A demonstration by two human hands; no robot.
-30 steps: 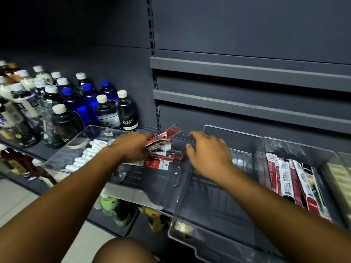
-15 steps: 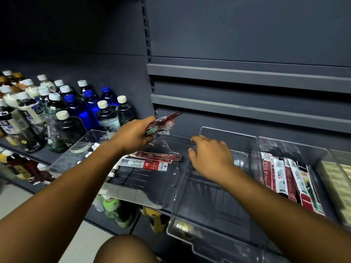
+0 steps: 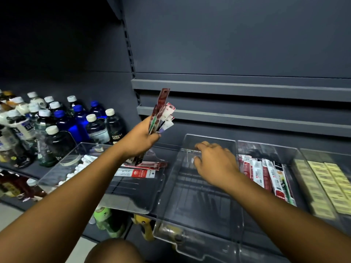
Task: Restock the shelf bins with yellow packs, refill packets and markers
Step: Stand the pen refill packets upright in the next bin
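Dark shelving (image 3: 237, 54), left hand (image 3: 138, 139) fingers gripping refill packets (image 3: 163, 112), right hand (image 3: 214, 162) fingers loosely bent over transparent bin (image 3: 199, 209)

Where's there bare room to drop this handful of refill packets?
Best for the bundle in your left hand: the middle bin, bare under your right hand, between the left bin and the right bin of refill packets. The left bin's front half is bare too, before its few packets. Crowded: markers, yellow packs.
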